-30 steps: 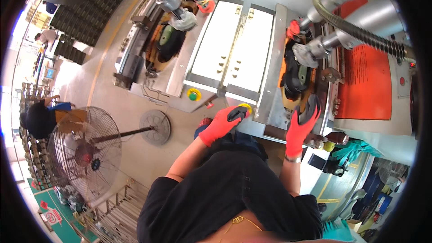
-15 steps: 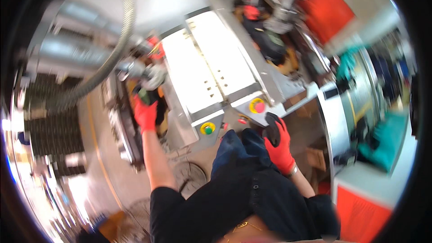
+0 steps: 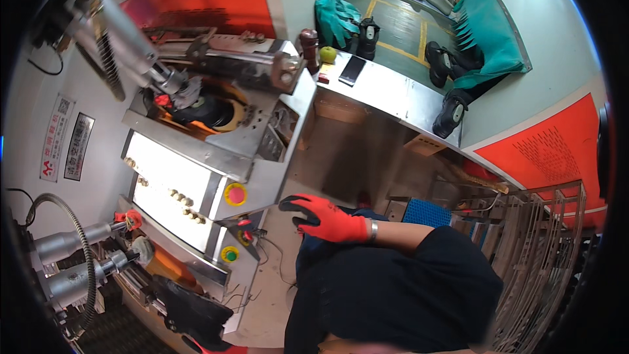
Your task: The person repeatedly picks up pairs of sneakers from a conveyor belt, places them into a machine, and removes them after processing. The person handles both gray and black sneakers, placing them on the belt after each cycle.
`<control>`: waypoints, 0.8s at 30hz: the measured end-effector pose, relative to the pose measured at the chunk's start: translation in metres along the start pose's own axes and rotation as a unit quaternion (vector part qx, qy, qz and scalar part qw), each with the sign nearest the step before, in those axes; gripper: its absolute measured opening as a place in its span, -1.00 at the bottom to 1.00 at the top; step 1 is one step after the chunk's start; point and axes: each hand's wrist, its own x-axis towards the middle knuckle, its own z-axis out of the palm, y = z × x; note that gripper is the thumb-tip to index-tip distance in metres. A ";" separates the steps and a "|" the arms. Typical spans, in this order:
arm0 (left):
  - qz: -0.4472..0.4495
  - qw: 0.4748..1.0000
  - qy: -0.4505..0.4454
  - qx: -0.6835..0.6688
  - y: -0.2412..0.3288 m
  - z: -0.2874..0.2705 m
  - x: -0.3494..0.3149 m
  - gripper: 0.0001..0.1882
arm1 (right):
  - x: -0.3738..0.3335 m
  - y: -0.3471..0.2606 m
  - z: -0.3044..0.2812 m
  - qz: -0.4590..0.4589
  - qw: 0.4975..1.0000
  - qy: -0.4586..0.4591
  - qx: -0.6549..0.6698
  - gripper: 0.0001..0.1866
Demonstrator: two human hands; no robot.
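Note:
My left hand [image 3: 213, 349], in a red glove with dark fingers, shows only partly at the lower edge. It is closed on a black shoe [image 3: 190, 311], beside the machine's near station with its orange-brown pad [image 3: 171, 265]. In front of my body, my right hand [image 3: 327, 217] is held up in a red and black glove, fingers apart and nothing in it. Another black shoe [image 3: 208, 113] sits in the far station under a metal press rod [image 3: 171, 82]. Between the stations lies a brightly lit white panel [image 3: 171, 180] bearing several small brass-coloured knobs.
Red button [image 3: 235, 195] and green button [image 3: 229, 254] sit on the machine's front. A metal ledge [image 3: 393, 98] carries a phone [image 3: 352, 71], a green apple [image 3: 327, 54] and a brown bottle [image 3: 308, 49]. Black shoes [image 3: 451, 115] lie near teal curtains [image 3: 495, 33]. A metal rack [image 3: 544, 255] stands right.
My view has turned to the right, bringing the ledge and rack into sight. My left hand now has a black shoe away from the near station. My right hand stays near my body.

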 end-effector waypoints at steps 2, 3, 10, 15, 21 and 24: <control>0.008 1.000 -0.005 -0.019 0.032 0.016 -0.039 -0.21 | -0.009 0.003 -0.026 -0.004 0.998 -0.051 0.022 -0.41; 0.014 1.000 -0.004 -0.024 0.050 0.024 -0.061 -0.21 | -0.016 0.014 -0.034 -0.009 0.997 -0.073 0.023 -0.38; 0.008 0.993 -0.075 -0.089 0.142 0.093 -0.200 -0.19 | -0.055 0.028 -0.122 -0.085 0.978 -0.156 0.106 -0.18; -0.032 0.968 -0.193 -0.154 0.192 0.175 -0.291 -0.17 | -0.077 0.051 -0.194 -0.019 0.955 -0.136 0.261 0.02; -0.134 0.852 -0.451 -0.228 0.241 0.304 -0.395 -0.14 | -0.099 0.114 -0.295 0.015 0.914 0.113 0.389 -0.08; -0.068 0.741 -0.607 -0.280 0.311 0.406 -0.460 -0.12 | -0.101 0.174 -0.346 0.152 0.883 0.269 0.353 -0.20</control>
